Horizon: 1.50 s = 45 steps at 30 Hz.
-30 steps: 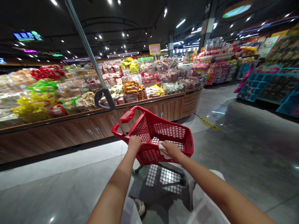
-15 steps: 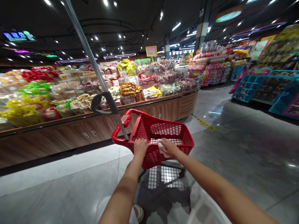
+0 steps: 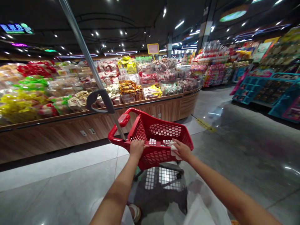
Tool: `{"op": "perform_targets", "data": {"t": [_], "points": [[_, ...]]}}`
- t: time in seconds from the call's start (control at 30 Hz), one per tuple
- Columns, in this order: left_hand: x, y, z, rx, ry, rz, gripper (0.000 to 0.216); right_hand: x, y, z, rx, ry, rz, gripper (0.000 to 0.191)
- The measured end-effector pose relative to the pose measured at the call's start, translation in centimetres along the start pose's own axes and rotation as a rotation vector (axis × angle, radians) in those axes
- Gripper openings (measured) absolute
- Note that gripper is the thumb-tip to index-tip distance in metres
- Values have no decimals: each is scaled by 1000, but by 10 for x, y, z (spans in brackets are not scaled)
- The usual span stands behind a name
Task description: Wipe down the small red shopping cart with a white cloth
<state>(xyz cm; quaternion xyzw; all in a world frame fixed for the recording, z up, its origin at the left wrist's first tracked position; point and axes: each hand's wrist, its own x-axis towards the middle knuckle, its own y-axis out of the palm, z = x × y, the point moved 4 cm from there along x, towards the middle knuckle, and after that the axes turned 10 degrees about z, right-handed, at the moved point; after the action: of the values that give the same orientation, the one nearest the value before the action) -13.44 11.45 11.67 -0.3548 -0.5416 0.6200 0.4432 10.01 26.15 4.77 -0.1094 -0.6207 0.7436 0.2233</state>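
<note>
A red plastic shopping basket (image 3: 161, 131) on a wheeled frame stands on the shop floor in front of me, with nothing visible inside. My left hand (image 3: 137, 148) is closed over its near rim, beside the foot of the slanted grey metal pole (image 3: 90, 65). Pressed against the same rim further right, my right hand (image 3: 181, 150) holds a white cloth (image 3: 173, 150). A grey handle loop (image 3: 99, 101) hangs from the pole.
A long curved wooden counter (image 3: 70, 129) piled with packaged snacks runs along the left. Blue display racks (image 3: 262, 90) and stacked goods stand at the right. Grey polished floor (image 3: 239, 137) stretches ahead between them. A yellow floor mark (image 3: 205, 124) lies past the counter's end.
My right hand with the cloth has slid to the right along the basket's near rim. The basket has shifted slightly left in view; my left hand keeps its grip.
</note>
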Motion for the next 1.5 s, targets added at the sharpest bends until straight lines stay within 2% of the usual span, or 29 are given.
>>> {"op": "perform_targets", "data": {"t": [0.07, 0.13, 0.3, 0.4, 0.5, 0.6, 0.7, 0.8, 0.87, 1.07, 1.13, 1.2, 1.27, 1.43, 1.5], "points": [[0, 1, -4, -9, 3, -15, 40, -3, 0, -2, 13, -9, -25, 33], [0, 2, -10, -18, -2, -34, 39, 6, 0, 12, 44, -50, -37, 36], [-3, 1, -27, -34, -6, -43, 36, 56, -1, 90, 163, -188, -111, 39], [-7, -1, -27, -46, 21, -43, 34, 70, -1, 115, 178, -234, -117, 36], [-12, -2, -20, -54, 45, -52, 36, 58, 2, 98, 131, -237, -32, 40], [-15, -1, -12, -52, 26, -74, 38, 28, 3, 52, 62, -173, 55, 38], [-14, 0, -9, -49, 8, -97, 38, 0, 0, 15, 35, -127, 28, 40], [-10, 0, -12, -59, -8, -120, 38, -5, 2, 9, 46, -89, -12, 39], [-7, 0, -15, -59, -23, -128, 38, 7, 5, 26, 59, -77, -23, 38], [-6, -2, -20, -48, -9, -141, 39, 67, 8, 113, 121, -149, -134, 39], [-7, -3, -17, -44, 6, -142, 39, 74, 8, 124, 106, -157, -134, 37], [-9, -5, -12, -35, 9, -135, 40, 69, 10, 119, 69, -145, -96, 36], [-9, -7, -5, -23, 3, -119, 41, 54, 12, 97, 23, -123, -53, 36], [-10, -9, 7, -23, 8, -97, 42, -7, 16, 13, -48, -55, -54, 36], [-15, -8, 12, -51, 78, -112, 40, -28, 17, -16, -31, -39, -84, 36]]}}
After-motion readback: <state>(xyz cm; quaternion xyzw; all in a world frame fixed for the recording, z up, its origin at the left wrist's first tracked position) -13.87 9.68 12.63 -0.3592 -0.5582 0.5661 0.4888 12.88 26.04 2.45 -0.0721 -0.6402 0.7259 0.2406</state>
